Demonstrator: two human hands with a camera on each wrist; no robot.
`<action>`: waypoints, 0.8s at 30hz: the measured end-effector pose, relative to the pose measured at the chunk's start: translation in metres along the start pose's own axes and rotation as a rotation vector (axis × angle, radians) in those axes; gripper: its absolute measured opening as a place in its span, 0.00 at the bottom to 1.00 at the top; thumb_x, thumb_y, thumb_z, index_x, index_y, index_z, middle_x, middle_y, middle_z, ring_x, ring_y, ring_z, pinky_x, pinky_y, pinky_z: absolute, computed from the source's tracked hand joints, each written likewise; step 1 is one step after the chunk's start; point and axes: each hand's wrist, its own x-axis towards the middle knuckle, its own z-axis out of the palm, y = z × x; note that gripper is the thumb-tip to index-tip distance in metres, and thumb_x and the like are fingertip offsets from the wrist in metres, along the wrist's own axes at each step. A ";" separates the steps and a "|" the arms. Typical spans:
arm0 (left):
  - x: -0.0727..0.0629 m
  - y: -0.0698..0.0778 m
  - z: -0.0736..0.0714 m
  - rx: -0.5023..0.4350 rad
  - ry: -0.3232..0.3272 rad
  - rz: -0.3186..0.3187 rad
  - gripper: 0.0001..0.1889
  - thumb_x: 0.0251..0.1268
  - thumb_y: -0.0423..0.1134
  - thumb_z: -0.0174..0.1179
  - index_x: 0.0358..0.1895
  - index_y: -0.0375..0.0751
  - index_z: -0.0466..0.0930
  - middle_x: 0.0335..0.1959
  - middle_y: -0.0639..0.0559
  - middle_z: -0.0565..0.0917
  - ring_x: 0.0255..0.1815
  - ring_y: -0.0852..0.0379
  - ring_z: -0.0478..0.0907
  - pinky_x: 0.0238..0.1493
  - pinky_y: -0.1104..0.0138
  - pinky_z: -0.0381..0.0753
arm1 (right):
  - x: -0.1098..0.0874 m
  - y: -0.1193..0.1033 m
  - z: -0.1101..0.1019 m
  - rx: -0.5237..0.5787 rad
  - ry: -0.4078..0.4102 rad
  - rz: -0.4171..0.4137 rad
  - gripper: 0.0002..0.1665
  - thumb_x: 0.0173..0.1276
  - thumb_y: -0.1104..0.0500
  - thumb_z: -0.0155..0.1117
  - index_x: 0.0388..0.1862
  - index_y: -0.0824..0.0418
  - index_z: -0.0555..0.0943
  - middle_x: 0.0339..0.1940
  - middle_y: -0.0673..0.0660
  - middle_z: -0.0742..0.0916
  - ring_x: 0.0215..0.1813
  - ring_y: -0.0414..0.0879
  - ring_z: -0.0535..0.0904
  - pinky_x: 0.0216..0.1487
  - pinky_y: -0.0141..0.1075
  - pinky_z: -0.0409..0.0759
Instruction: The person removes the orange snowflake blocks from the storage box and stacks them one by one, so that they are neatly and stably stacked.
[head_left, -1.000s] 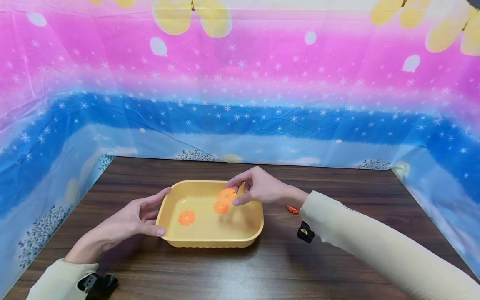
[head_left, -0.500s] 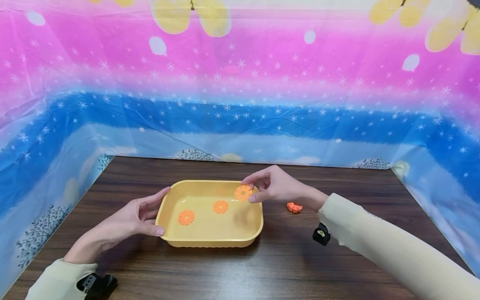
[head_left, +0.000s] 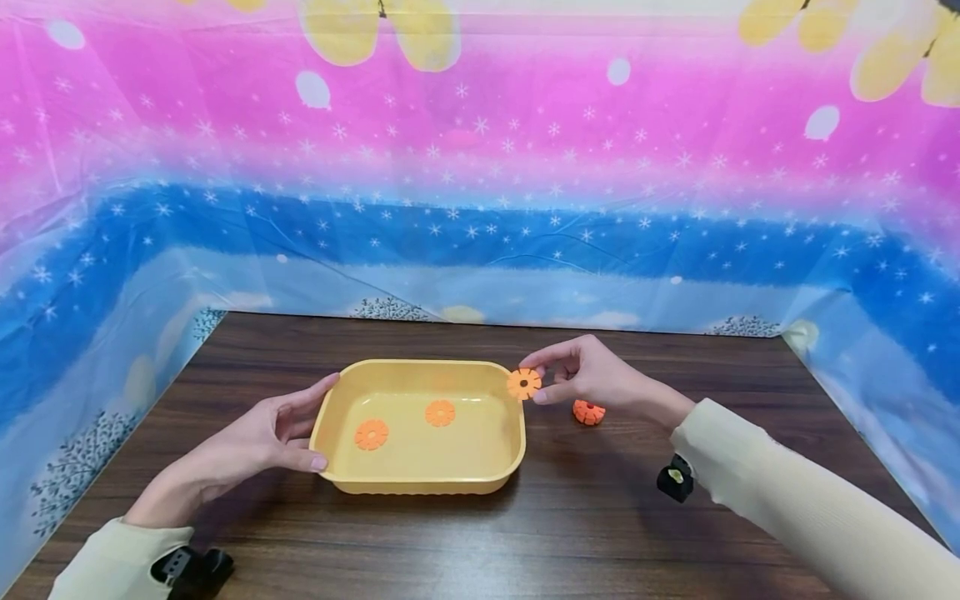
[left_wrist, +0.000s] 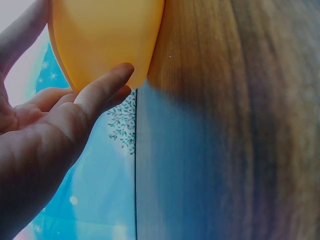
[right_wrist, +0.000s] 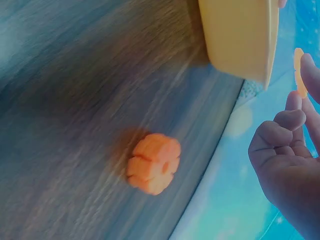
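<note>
A yellow plastic basin stands on the table. My left hand grips its left end, fingers at the back corner and thumb at the front; the left wrist view shows this hand against the basin wall. My right hand pinches one orange notched disc with a centre hole, held at the basin's back right rim. Two similar orange discs, one left and one near the middle, lie flat inside the basin.
Right of the basin, below my right hand, a short stack of orange notched discs stands on the dark wooden table. A pink and blue patterned cloth hangs behind the table and along its sides.
My right hand has moved right with the disc, from over the basin's inside to its right rim, uncovering more of the stack. My left hand and the basin stay in place.
</note>
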 end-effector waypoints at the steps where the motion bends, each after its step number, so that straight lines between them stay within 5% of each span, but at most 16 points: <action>1: 0.000 0.000 0.000 0.000 0.001 0.000 0.58 0.63 0.25 0.72 0.87 0.39 0.38 0.86 0.32 0.44 0.79 0.28 0.54 0.62 0.59 0.82 | -0.002 0.002 -0.001 -0.005 0.006 0.004 0.26 0.63 0.61 0.81 0.61 0.60 0.88 0.40 0.59 0.86 0.30 0.48 0.72 0.29 0.33 0.68; 12: 0.000 0.000 0.000 -0.006 -0.001 -0.002 0.58 0.63 0.24 0.72 0.87 0.39 0.37 0.85 0.32 0.45 0.79 0.28 0.55 0.62 0.59 0.82 | -0.020 0.024 -0.014 -0.041 0.074 0.050 0.26 0.65 0.60 0.81 0.62 0.61 0.87 0.30 0.57 0.81 0.27 0.46 0.70 0.27 0.32 0.68; 24: 0.000 0.001 0.000 0.008 0.002 0.006 0.57 0.64 0.24 0.72 0.87 0.38 0.38 0.86 0.33 0.44 0.80 0.28 0.53 0.62 0.60 0.81 | -0.042 0.058 -0.022 -0.039 0.141 0.083 0.28 0.65 0.60 0.80 0.63 0.67 0.85 0.40 0.59 0.85 0.26 0.44 0.68 0.27 0.31 0.66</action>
